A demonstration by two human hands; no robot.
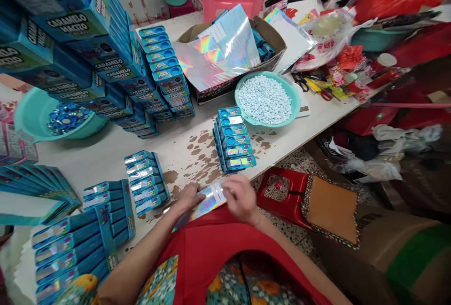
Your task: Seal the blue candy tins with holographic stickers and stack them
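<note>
My left hand (188,198) and my right hand (241,198) both pinch a small holographic foil pouch (207,201) at the table's near edge, just above my red apron. The pouch lies tilted between the hands, its white strip near the right fingers. Right beyond the hands stands a stack of blue candy boxes (234,138). A teal bowl of small white candies (266,98) sits behind that stack. More blue boxes in rows (146,180) lie to the left of my left hand.
A tall pile of blue cartons (81,46) fills the far left. A cardboard box with holographic sheets (225,46) stands at the back, and a teal bowl of blue pieces (59,117) at the left. A red stool (287,194) sits beside the table; clutter covers the right.
</note>
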